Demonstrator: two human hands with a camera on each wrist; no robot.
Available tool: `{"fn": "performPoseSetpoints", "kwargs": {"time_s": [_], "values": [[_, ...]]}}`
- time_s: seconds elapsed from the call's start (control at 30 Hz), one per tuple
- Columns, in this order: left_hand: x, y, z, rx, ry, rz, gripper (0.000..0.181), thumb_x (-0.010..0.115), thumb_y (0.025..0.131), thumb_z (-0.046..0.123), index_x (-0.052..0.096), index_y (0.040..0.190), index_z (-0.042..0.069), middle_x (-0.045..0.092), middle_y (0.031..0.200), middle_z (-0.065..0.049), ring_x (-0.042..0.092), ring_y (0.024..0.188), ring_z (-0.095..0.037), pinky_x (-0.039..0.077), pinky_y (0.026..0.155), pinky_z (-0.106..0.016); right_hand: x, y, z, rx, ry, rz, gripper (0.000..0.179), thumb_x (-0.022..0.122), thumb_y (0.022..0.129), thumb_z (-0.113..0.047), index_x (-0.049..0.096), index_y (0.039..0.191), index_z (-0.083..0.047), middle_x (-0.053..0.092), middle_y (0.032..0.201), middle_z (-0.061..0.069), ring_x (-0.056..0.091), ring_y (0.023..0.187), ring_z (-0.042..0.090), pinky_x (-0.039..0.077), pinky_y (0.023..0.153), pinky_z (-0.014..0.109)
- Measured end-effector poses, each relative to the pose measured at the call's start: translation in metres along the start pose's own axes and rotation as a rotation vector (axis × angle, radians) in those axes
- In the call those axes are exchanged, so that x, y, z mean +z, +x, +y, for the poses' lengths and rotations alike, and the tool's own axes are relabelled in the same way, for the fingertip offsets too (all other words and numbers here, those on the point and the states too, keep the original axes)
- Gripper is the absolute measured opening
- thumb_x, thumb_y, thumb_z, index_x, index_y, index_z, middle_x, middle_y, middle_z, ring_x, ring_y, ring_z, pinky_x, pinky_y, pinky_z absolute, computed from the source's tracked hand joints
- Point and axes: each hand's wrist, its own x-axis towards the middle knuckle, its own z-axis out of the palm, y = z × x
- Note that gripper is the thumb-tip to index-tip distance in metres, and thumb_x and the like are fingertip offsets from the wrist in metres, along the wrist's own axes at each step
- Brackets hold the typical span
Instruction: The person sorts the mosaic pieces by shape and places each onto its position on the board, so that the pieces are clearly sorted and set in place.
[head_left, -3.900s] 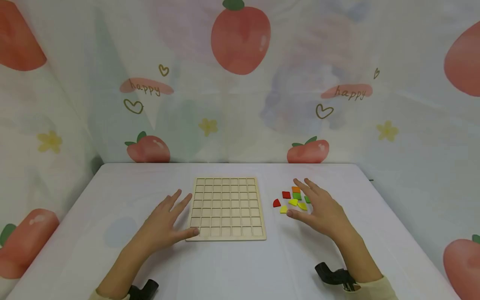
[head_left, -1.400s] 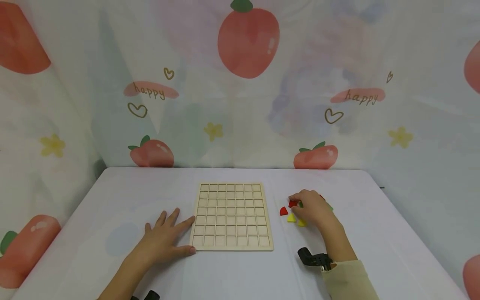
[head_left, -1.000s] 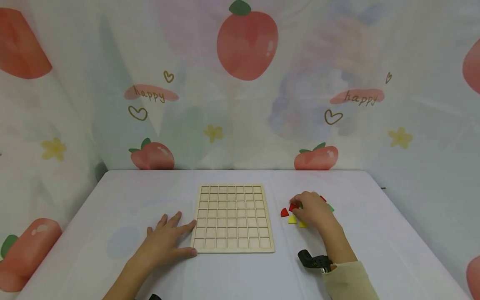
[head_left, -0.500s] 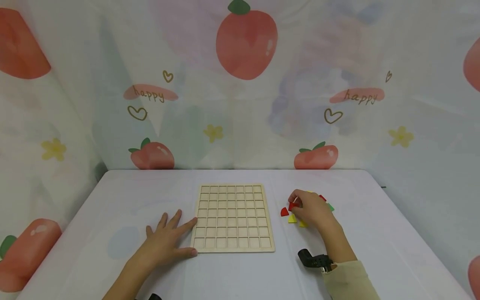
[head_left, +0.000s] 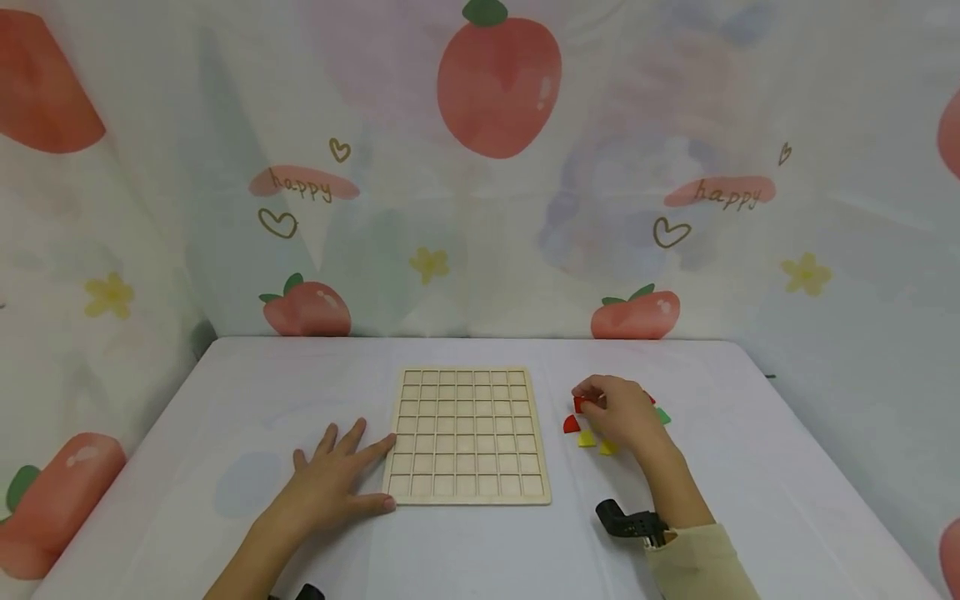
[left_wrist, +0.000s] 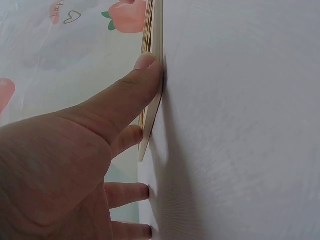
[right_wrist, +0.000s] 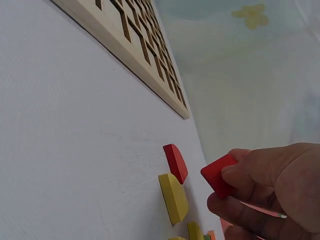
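My right hand [head_left: 622, 410] pinches a small red square block [right_wrist: 218, 175] between thumb and fingers. In the right wrist view the block is raised off the cloth, tilted onto a corner. Just in front of it lie a red quarter-round block [right_wrist: 176, 164] and a yellow block [right_wrist: 173, 199] with a curved side. My left hand [head_left: 324, 487] is spread on the table, its thumb and index fingertips against the left edge of a wooden grid board [head_left: 467, 502]. The left wrist view shows the thumb [left_wrist: 135, 87] at the board's side. Other blocks are partly hidden beneath the right hand.
A green block [head_left: 663, 416] and another yellow block [head_left: 608, 448] lie around the right hand. White cloth [head_left: 457, 554] covers the table, and a printed curtain [head_left: 495, 225] hangs behind its far edge.
From hovering open over the blocks, my right hand has come down, gripped the red square block and shifted it slightly up and left. My left hand has settled against the board's edge.
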Motion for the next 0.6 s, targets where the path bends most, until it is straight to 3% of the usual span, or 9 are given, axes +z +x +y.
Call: {"fn": "performPoseSetpoints", "kwargs": {"time_s": [0.27,0.6], "values": [[-0.001,0.001,0.000,0.002,-0.023,-0.006,0.089,0.072,0.072,0.071,0.046,0.149,0.035,0.031,0.160,-0.021,0.019,0.143,-0.060,0.016,0.092,-0.089,0.005,0.003,-0.006,-0.009,0.111,0.032,0.018,0.065,0.095,-0.015,0.072,0.112,-0.015,0.072,0.105,0.002,0.063,0.088,0.020,0.054,0.079,0.034],[-0.001,0.002,-0.001,-0.005,-0.036,-0.006,0.089,0.074,0.071,0.070,0.047,0.149,0.035,0.031,0.160,-0.021,0.018,0.143,-0.060,0.015,0.092,-0.090,0.012,0.005,-0.014,0.004,0.296,-0.006,0.017,0.066,0.094,-0.015,0.072,0.110,-0.014,0.072,0.102,0.004,0.064,0.084,0.021,0.056,0.065,0.026]]}}
